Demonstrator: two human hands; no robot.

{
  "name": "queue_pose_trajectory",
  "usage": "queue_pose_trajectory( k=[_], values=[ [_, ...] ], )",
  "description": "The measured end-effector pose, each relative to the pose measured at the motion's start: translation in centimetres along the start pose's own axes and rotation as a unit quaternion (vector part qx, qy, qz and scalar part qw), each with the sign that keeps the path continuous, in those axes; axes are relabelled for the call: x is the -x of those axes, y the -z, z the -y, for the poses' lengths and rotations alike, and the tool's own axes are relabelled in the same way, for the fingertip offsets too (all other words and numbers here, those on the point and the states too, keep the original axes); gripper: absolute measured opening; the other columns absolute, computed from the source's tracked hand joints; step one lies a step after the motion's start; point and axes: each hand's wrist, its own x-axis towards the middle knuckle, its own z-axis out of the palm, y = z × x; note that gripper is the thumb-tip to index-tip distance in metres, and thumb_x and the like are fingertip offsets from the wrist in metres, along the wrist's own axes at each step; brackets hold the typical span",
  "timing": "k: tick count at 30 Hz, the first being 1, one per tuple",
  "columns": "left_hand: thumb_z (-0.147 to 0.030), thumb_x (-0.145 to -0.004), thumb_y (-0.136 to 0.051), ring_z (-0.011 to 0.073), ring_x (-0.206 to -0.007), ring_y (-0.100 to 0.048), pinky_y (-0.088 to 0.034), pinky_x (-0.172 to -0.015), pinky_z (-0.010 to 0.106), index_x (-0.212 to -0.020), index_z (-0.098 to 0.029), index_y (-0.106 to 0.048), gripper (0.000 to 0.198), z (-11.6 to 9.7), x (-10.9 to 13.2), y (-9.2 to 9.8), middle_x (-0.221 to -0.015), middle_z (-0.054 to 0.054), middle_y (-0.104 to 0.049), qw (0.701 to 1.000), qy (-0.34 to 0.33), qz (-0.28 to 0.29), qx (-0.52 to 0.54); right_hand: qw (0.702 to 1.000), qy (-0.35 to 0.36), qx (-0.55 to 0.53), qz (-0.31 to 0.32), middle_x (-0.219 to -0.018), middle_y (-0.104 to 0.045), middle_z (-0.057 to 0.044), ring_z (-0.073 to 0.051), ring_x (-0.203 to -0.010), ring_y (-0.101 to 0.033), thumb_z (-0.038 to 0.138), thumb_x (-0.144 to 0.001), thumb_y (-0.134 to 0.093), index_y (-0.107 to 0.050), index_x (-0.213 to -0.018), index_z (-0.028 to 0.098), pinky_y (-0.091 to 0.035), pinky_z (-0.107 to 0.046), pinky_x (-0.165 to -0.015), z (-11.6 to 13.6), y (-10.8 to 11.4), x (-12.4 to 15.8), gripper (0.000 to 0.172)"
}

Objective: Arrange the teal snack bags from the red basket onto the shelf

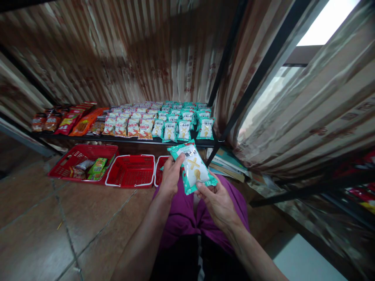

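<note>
Snack packet is pinched at opposite corners, left hand up top, right hand at the bottom, w/ front facing up, prob so print's readable. Matching packs are lined up on shelf behind.

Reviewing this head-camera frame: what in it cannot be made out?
Head view:
- print on the teal packet, held by the left hand and right hand: too small and blurred to read.
- third red basket: mostly hidden behind the left hand and packet.
- rear packets on the shelf: too small to tell apart.
- items in the left basket: blurred, dim.
</note>
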Motion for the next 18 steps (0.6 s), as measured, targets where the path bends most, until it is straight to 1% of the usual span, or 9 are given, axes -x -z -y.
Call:
queue_pose_trajectory(
  k=[4, 8, 10, 13, 18],
  values=[
    [-0.043, -0.067, -0.073, 0.0159, -0.082, -0.065, -0.048, -0.074, 0.025, -0.090, -0.018, -0.066, 0.035, -0.2, -0.1, 0.2, -0.091, 0.003, -0.071, 1.000, 0.011, -0.007, 0.014, 1.000, -0.001, 0.002, -0.013, -0.074, -0.069, 0.004, -0.010, -0.054, -0.059, 0.028, -0.055, -0.085, -0.058, -0.108, 0.022, -0.047, -0.021, -0.053, 0.2, -0.7, 0.4, 0.059],
    [-0.040, -0.065, -0.073, 0.0188, -0.078, -0.066, -0.050, -0.073, 0.029, -0.086, -0.016, -0.067, 0.032, -0.4, -0.2, 0.2, -0.087, 0.005, -0.071, 0.998, 0.040, -0.025, 0.049, 0.999, 0.000, 0.033, -0.037, -0.066, -0.066, 0.004, -0.011, -0.054, -0.059, 0.035, -0.056, -0.084, -0.063, -0.090, 0.020, -0.048, -0.023, -0.054, 0.4, -1.0, 0.7, 0.043],
    [-0.039, -0.065, -0.072, 0.0190, -0.077, -0.066, -0.051, -0.072, 0.029, -0.083, -0.016, -0.067, 0.029, -0.2, -0.3, 0.3, -0.085, 0.005, -0.072, 0.996, 0.053, -0.023, 0.063, 0.998, -0.003, 0.046, -0.039, -0.066, -0.066, 0.003, -0.011, -0.056, -0.059, 0.040, -0.057, -0.082, -0.064, -0.083, 0.019, -0.049, -0.023, -0.055, 0.5, -1.0, 0.7, 0.038],
    [-0.039, -0.068, -0.070, 0.0193, -0.075, -0.067, -0.052, -0.072, 0.030, -0.082, -0.015, -0.067, 0.028, 0.4, -0.7, 0.7, -0.084, 0.006, -0.072, 0.994, 0.078, -0.019, 0.074, 0.998, -0.004, 0.058, -0.031, -0.071, -0.069, 0.000, -0.011, -0.059, -0.061, 0.043, -0.059, -0.081, -0.066, -0.086, 0.017, -0.050, -0.021, -0.056, 0.6, -0.8, 0.6, 0.040],
    [-0.035, -0.073, -0.066, 0.0177, -0.069, -0.068, -0.053, -0.070, 0.030, -0.087, -0.012, -0.065, 0.026, 1.4, -1.3, 1.1, -0.080, 0.007, -0.072, 0.987, 0.125, -0.032, 0.099, 0.999, -0.013, 0.046, -0.012, -0.072, -0.070, 0.001, -0.010, -0.057, -0.062, 0.039, -0.058, -0.082, -0.064, -0.099, 0.018, -0.050, -0.020, -0.055, 0.7, -0.6, 0.5, 0.049]
  ],
)
